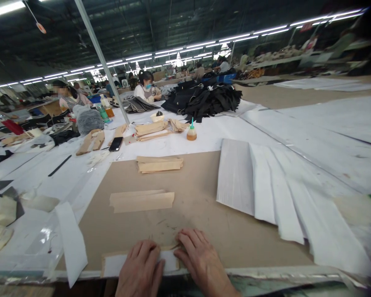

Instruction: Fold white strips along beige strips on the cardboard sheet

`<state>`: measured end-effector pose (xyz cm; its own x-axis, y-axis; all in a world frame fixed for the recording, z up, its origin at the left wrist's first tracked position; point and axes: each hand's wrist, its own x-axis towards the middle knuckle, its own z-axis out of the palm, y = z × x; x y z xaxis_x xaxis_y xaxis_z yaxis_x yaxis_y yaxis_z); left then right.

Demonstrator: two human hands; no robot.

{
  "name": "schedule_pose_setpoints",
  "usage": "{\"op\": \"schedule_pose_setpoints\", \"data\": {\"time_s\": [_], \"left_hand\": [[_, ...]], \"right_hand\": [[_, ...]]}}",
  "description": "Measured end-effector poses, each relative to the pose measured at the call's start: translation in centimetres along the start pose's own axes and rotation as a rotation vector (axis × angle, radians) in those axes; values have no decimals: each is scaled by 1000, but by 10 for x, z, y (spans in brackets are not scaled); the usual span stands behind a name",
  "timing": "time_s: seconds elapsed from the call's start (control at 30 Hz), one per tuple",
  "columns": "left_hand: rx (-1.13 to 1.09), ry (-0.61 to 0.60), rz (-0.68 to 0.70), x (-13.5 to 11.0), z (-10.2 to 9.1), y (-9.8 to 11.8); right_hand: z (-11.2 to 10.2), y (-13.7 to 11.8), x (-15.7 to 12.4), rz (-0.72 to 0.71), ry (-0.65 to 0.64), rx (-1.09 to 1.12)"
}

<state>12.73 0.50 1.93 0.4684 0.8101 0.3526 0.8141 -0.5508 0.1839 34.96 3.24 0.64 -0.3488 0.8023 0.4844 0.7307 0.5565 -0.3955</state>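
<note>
Open flat grip, no pinch: left hand [139,268], right hand [202,260] pressed on thin white tan-edged fabric strip [119,265], atop tan board [198,214]. Strip judged light, soft; best held by flat pressure.

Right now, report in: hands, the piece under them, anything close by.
Left hand and right hand flat on white strip with tan edging. Tan strips ahead on brown board, apart from hands.

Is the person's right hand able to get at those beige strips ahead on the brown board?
Probably yes: the right hand rests on that board, with nothing between it and the strips.
</note>
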Motion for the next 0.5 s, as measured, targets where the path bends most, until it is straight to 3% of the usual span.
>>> {"op": "schedule_pose_setpoints", "data": {"time_s": [0.17, 0.33, 0.5], "left_hand": [[-310, -49, -27, 30, 0, 13], [-315, -143, 7, 40, 3, 11], [-205, -181, 136, 37, 11, 5]], "right_hand": [[1, -7, -10, 77, 114, -58], [-3, -15, -32, 34, 47, -35], [6, -12, -50, 20, 83, -90]]}}
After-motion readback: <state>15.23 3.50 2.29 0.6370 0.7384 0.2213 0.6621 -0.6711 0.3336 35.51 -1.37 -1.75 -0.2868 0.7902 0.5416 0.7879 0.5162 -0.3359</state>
